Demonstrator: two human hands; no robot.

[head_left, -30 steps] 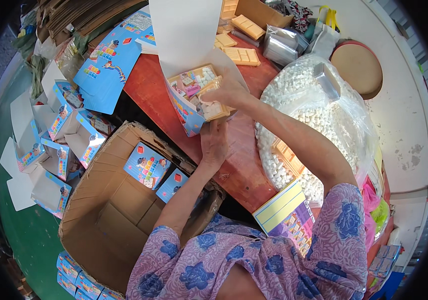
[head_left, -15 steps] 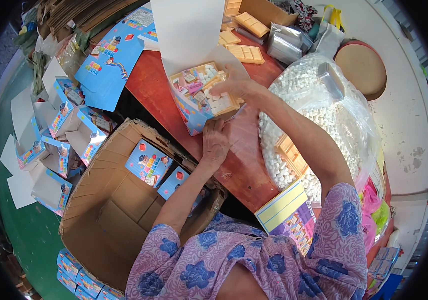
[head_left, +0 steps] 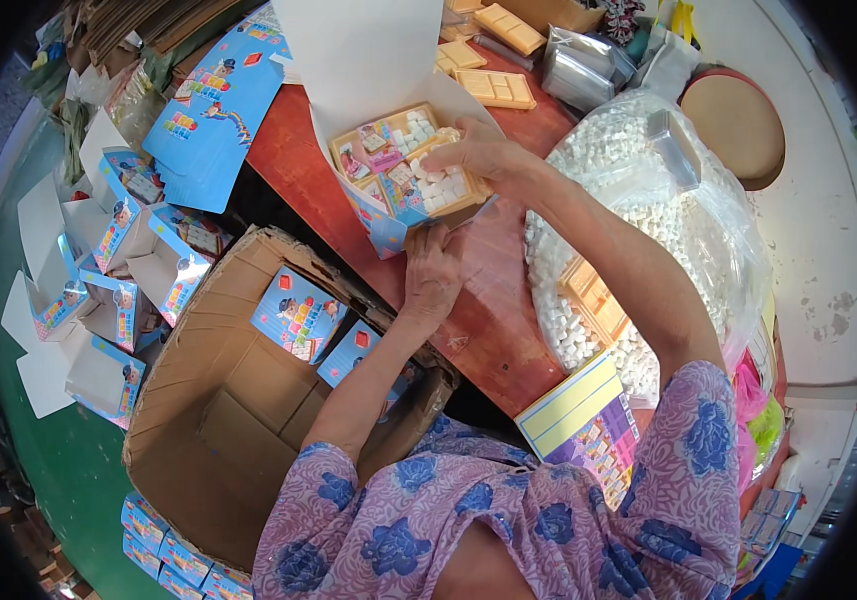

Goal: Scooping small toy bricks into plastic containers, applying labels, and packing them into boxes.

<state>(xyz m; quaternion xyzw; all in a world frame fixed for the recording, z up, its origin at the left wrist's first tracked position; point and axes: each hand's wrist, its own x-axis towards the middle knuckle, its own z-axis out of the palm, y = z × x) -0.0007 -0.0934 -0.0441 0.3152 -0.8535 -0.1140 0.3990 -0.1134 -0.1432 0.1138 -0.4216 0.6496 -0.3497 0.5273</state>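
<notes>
Drawing back toward the right, our right hand [head_left: 494, 165] now leaves more of the shallow, divided tray of beige plastic [head_left: 456, 207] uncovered than a second ago, when it lay across the middle. For our work with this tray, we judge that the contents are mostly in place: small white blocks [head_left: 441, 188] fill the compartments on the right, and a pink piece [head_left: 384, 160] shows among printed ones on the left. The tray sits inside the blue printed cardboard box [head_left: 386, 238], whose tall white flap [head_left: 364, 50] stands raised behind it, on the red-topped table [head_left: 494, 310].

Our right hand is loosely spread, its thumb and forefinger parted over the tray's right side; we cannot tell whether it pinches anything there. Our left hand [head_left: 434, 275] stays low at the near edge of the box, fingers bent and fingertips close up to it, but whether they grip or only steady it we cannot tell. To our right bulges a clear plastic bag [head_left: 734, 235] full of similar white blocks.
</notes>
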